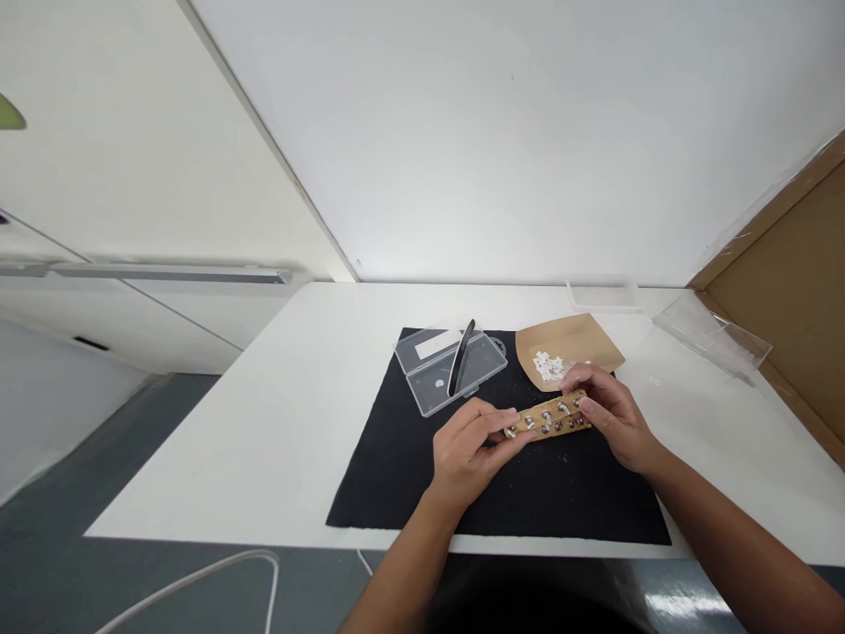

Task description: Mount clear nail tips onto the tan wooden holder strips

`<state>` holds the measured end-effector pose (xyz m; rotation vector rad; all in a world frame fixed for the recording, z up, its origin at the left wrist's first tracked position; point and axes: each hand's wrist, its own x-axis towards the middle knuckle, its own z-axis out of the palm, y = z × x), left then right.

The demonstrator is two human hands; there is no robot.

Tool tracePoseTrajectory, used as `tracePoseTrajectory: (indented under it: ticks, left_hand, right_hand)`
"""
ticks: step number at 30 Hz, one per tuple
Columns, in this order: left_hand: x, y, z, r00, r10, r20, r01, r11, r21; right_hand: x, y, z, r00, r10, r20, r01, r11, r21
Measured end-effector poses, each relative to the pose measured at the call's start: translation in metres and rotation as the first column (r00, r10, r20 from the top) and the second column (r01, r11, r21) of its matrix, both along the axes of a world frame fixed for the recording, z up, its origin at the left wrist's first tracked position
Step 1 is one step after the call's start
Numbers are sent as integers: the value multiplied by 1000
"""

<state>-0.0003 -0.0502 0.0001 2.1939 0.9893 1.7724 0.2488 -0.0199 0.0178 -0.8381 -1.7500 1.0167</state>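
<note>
Both hands hold a tan cardboard-like strip [547,421] set with rows of small shiny metal pieces; their exact kind is too small to tell. My left hand [467,447] pinches the strip's left end between thumb and fingers. At its right end my right hand [613,418] is closed round it, thumb on the upper face and the other fingertips partly hidden behind. Just beyond the right hand lies a brown paper tray [577,339] with a heap of small white bits [549,365]. A black mat [396,467] is under the hands.
An opened clear plastic case [426,387] lies on the mat's far left, with a dark, slim curved object [460,359] across it. Farther back are a clear shallow box [604,295] and a clear plastic cover [713,335]. A cardboard panel [785,264] borders the white table [264,423] at right.
</note>
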Motion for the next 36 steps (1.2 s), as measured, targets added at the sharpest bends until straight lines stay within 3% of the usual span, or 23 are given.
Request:
tracePoseTrajectory:
  ticks: [3, 8, 17, 32, 36]
  left_hand:
    - [0, -1, -1, 1000, -3, 10, 3, 1000, -9]
    - [0, -1, -1, 1000, 1, 20, 0, 1000, -10]
    - [1, -1, 0, 999, -13, 49, 13, 1000, -8]
    - [1, -3, 0, 999, -6, 53, 8, 999, -41]
    - [1, -3, 0, 999, -5, 50, 7, 999, -41]
  right_hand:
    - [-1, 1, 0, 999, -24, 33, 22, 997, 69]
    - [-7, -1, 6, 986, -116, 118, 72, 942, 328]
    - [-11, 2, 6, 991, -103, 81, 45, 848, 528]
    - [-13, 1, 2, 974, -211, 82, 138, 842, 521]
    - [-11, 2, 6, 968, -213, 135, 97, 808, 581]
